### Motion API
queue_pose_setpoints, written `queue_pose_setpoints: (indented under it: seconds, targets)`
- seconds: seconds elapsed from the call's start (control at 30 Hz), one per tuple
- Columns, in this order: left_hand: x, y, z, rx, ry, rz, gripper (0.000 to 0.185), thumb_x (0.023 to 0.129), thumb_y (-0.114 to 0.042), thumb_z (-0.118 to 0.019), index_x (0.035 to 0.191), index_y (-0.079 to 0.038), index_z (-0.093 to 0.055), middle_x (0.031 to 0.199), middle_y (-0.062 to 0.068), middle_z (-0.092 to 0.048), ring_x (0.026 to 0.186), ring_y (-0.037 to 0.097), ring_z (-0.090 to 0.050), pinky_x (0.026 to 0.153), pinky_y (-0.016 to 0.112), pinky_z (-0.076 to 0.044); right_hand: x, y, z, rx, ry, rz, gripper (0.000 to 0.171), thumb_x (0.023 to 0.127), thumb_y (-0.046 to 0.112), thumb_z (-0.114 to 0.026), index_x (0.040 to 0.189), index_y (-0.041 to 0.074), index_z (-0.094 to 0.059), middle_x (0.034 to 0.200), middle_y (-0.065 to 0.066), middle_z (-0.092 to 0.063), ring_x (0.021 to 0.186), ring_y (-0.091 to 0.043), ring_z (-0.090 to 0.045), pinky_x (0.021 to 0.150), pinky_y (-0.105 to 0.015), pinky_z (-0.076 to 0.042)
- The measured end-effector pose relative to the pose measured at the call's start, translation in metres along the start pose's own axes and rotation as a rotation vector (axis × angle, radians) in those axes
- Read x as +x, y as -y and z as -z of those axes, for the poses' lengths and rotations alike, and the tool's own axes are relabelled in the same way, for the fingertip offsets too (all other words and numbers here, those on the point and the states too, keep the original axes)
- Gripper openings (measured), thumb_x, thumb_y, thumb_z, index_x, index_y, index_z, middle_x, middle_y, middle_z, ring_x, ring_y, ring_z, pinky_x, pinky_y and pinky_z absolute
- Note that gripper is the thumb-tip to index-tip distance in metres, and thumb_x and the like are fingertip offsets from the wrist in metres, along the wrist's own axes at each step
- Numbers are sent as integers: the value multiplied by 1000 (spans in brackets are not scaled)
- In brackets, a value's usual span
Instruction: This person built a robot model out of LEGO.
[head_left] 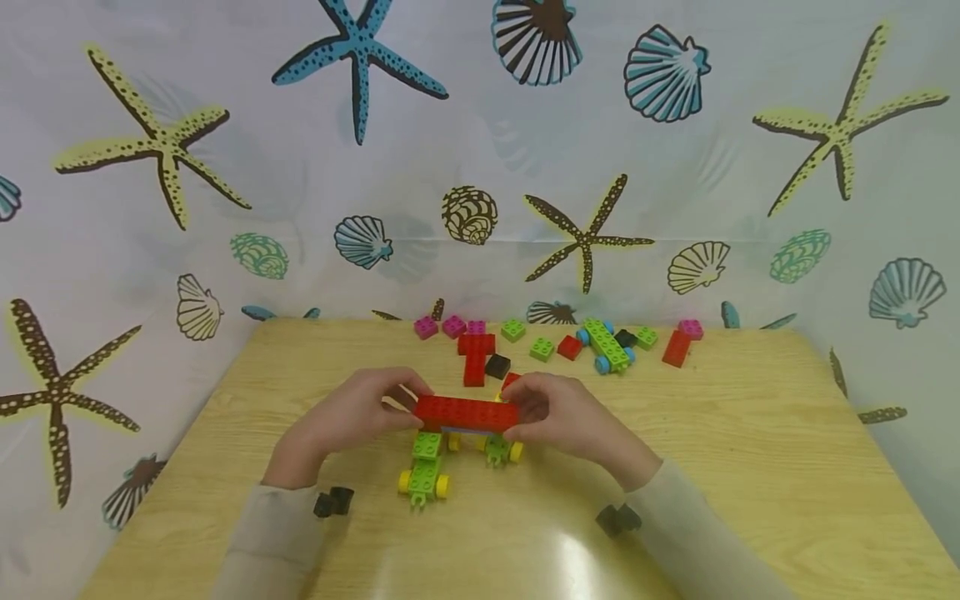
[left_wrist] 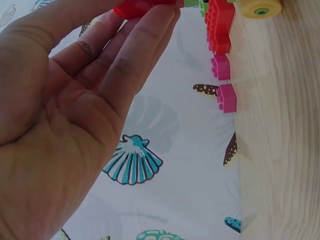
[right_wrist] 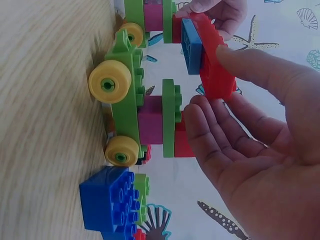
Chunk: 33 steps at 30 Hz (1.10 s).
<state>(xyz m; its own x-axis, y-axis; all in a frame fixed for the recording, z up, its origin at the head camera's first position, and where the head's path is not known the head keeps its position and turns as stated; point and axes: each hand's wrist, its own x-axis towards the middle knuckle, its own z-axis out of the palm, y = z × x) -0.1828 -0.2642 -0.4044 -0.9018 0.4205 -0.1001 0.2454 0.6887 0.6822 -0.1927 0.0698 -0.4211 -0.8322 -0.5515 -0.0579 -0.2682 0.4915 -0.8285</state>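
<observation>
1. Red is the colour to watch: a long red brick runs left to right between your hands, level with the near edge of the bench, with its studs facing up in the head view.
2. Your left hand pinches its left end, fingers curled round the tip; the left wrist view shows only that red tip at the fingertips.
3. Your right hand grips the right end between thumb and fingers. In the right wrist view a blue plate sits flat against the brick's underside.
4. Both hands are equally close to the brick, one at each end, so neither has the advantage.
5. Directly beneath it stand two green wheeled chassis with yellow wheels: the left car reaches towards you, while the right car is tucked under the brick's right half. The right wrist view shows pink and green blocks stacked on the chassis, their top just beside the brick; whether they touch I cannot tell.
6. A blue brick lies on the bench beside those wheels.
7. Loose pieces are strung along the far edge, well apart from your hands.
8. No container is in view; everything rests on the bare wood.
</observation>
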Motion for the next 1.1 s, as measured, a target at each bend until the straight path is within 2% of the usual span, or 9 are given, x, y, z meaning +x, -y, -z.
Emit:
queue_pose_setpoints:
  seconds: [0.1, 0.2, 0.33, 0.47, 0.63, 0.9, 1.1]
  targets:
    - [-3, 4, 3, 13, -23, 16, 27, 102, -12, -83, 127, -15, -76, 133, 9, -78, 121, 30, -76, 101, 47, -68, -1, -4, 2, 4, -26, 26, 41, 97, 14, -87, 136, 10, -74, 126, -4, -79, 111, -18, -74, 104, -39, -65]
    - [-4, 8, 6, 5, -33, 21, 27, 102, -11, -82, 128, -14, -75, 133, 10, -78, 122, 31, -77, 102, 48, -68, 1, -8, 3, 4, -103, 26, 34, 100, 10, -83, 133, 9, -75, 122, -7, -79, 108, -19, -74, 100, -37, -66]
    - [-3, 12, 8, -10, -28, 22, 27, 103, -11, -81, 129, -13, -75, 134, 11, -78, 121, 30, -77, 103, 48, -68, 5, -15, 1, 4, -224, -6, 29, 102, 14, -82, 130, 8, -75, 121, -9, -79, 105, -19, -75, 98, -38, -66]
    - [-3, 13, 9, -20, -26, 32, 27, 103, -13, -81, 129, -14, -75, 134, 10, -78, 121, 29, -77, 103, 48, -68, 11, -20, -2, 4, -278, -44, 37, 102, 20, -84, 135, 5, -73, 129, -16, -76, 110, -25, -76, 103, -45, -66]
    - [-2, 14, 10, -23, -25, 52, 28, 103, -14, -81, 131, -13, -75, 134, 10, -79, 121, 29, -77, 104, 47, -68, 15, -23, -4, -10, -261, -74, 42, 101, 23, -85, 138, 6, -74, 134, -14, -76, 116, -29, -76, 108, -49, -64]
    - [0, 14, 9, -30, -36, 70, 33, 104, -14, -81, 136, -12, -73, 138, 12, -77, 125, 33, -76, 103, 46, -68, 15, -21, -8, 8, -225, -79, 35, 100, 22, -85, 132, 9, -78, 128, -7, -80, 110, -21, -76, 104, -43, -66]
    - [-2, 12, 9, -23, -53, 55, 34, 104, -17, -81, 137, -11, -73, 138, 13, -76, 125, 34, -77, 103, 47, -68, 15, -18, -10, 28, -185, -77, 32, 100, 20, -84, 131, 10, -79, 125, -6, -80, 107, -18, -76, 102, -40, -67]
